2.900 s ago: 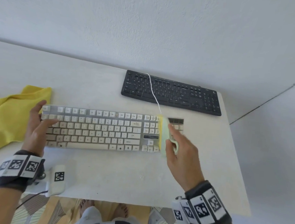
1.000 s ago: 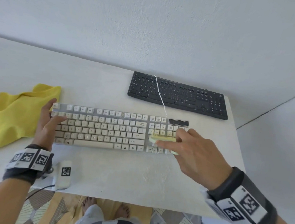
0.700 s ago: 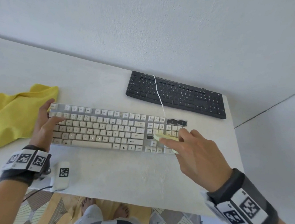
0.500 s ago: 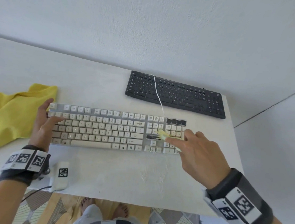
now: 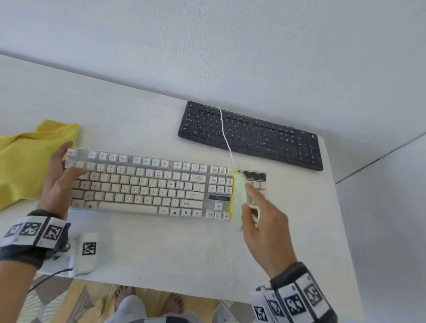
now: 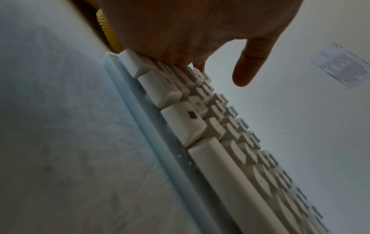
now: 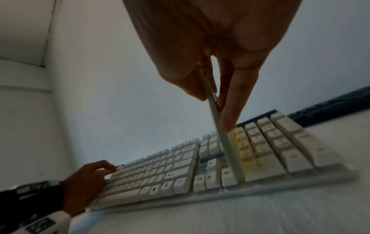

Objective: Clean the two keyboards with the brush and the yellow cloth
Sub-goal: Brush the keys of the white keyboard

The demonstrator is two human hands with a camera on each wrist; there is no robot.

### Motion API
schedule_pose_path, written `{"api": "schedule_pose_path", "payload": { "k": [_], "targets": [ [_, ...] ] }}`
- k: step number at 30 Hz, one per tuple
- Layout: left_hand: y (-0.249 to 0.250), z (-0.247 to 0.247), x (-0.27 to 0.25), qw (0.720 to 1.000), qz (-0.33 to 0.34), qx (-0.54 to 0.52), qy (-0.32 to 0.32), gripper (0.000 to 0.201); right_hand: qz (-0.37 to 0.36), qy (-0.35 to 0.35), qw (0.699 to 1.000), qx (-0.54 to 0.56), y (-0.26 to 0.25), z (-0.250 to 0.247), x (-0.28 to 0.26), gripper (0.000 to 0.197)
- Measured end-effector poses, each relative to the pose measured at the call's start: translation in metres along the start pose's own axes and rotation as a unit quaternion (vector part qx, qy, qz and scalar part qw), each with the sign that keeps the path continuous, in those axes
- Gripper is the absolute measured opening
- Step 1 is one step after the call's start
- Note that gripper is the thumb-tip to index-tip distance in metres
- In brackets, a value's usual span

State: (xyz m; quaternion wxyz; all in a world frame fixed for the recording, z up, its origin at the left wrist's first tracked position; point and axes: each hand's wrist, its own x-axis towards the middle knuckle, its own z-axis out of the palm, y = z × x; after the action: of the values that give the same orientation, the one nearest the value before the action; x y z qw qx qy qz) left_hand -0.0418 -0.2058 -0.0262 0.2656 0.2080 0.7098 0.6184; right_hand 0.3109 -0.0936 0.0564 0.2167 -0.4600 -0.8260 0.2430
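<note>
One brush (image 5: 238, 201) | long axis front-to-back | across white keyboard (image 5: 141, 183)

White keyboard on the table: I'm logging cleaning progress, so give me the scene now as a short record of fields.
Being cleaned: white full-size keyboard, flat on the white table
Tool: pale green brush with yellow bristles, across the gap between arrow keys and number pad
Right hand: pinches the brush
Left hand: rests on the keyboard's left end
Black flat keyboard: far right, untouched; a white cable lies over it
Crumpled yellow cloth: left, not held
</note>
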Motion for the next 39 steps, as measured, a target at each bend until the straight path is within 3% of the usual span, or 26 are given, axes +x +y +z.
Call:
{"api": "schedule_pose_path", "payload": {
  "k": [3, 4, 7, 9, 11, 15, 16, 17, 20, 21, 27, 29, 31, 33, 36, 39],
  "targets": [
    [-0.001, -0.002, 0.002, 1.000, -0.006, 0.003, 0.001, 0.062, 0.028, -0.103, 0.994, -0.010, -0.002, -0.021, -0.011, 0.042],
    [-0.001, -0.003, 0.002, 1.000, -0.008, 0.003, 0.000, 0.060, 0.010, -0.088, 0.996, -0.007, -0.005, -0.027, -0.011, 0.041],
    [0.001, -0.002, 0.001, 1.000, -0.007, 0.004, 0.000, 0.061, -0.073, 0.082, 0.994, -0.016, -0.006, -0.026, -0.004, 0.042],
    [0.003, -0.001, -0.001, 1.000, -0.005, 0.004, 0.001, 0.061, -0.075, 0.124, 0.989, -0.006, -0.004, -0.012, 0.003, 0.042],
    [0.002, 0.000, -0.002, 1.000, -0.003, 0.005, 0.000, 0.061, -0.052, 0.084, 0.995, 0.001, -0.001, -0.001, 0.004, 0.042],
    [-0.002, -0.003, 0.003, 1.000, -0.010, 0.018, -0.002, 0.064, 0.026, -0.089, 0.996, -0.002, 0.002, -0.018, -0.003, 0.042],
    [-0.003, -0.004, 0.003, 1.000, -0.011, 0.019, -0.002, 0.064, 0.027, -0.101, 0.994, -0.003, 0.000, -0.025, -0.002, 0.042],
    [-0.002, -0.004, 0.003, 1.000, -0.012, 0.020, -0.003, 0.064, 0.015, -0.080, 0.997, 0.000, -0.002, -0.031, 0.000, 0.041],
    [-0.002, -0.004, 0.003, 1.000, -0.012, 0.021, -0.006, 0.064, -0.068, 0.067, 0.995, -0.021, -0.008, -0.031, 0.008, 0.041],
    [-0.002, -0.004, 0.003, 1.000, -0.013, 0.019, -0.006, 0.064, -0.076, 0.081, 0.993, -0.026, -0.007, -0.024, 0.009, 0.042],
    [-0.003, -0.003, 0.005, 1.000, -0.018, 0.018, -0.002, 0.065, 0.052, -0.114, 0.992, -0.001, 0.001, -0.025, 0.001, 0.042],
    [-0.002, -0.002, 0.004, 1.000, -0.017, 0.020, -0.001, 0.064, 0.019, -0.127, 0.992, -0.012, -0.002, -0.040, 0.004, 0.040],
    [-0.002, -0.003, 0.003, 1.000, -0.015, 0.020, 0.003, 0.064, -0.059, -0.106, 0.992, -0.034, -0.008, -0.051, 0.011, 0.039],
    [0.000, -0.003, 0.002, 1.000, -0.015, 0.017, 0.001, 0.065, -0.131, -0.134, 0.980, -0.068, -0.015, -0.055, 0.020, 0.038],
    [0.003, -0.002, -0.001, 1.000, -0.014, 0.006, -0.004, 0.066, -0.218, -0.214, 0.934, -0.184, -0.025, -0.049, 0.035, 0.036],
    [0.003, -0.002, -0.002, 1.000, -0.010, -0.005, -0.006, 0.066, -0.208, -0.266, 0.894, -0.293, -0.032, -0.047, 0.048, 0.037]
  ]
}}
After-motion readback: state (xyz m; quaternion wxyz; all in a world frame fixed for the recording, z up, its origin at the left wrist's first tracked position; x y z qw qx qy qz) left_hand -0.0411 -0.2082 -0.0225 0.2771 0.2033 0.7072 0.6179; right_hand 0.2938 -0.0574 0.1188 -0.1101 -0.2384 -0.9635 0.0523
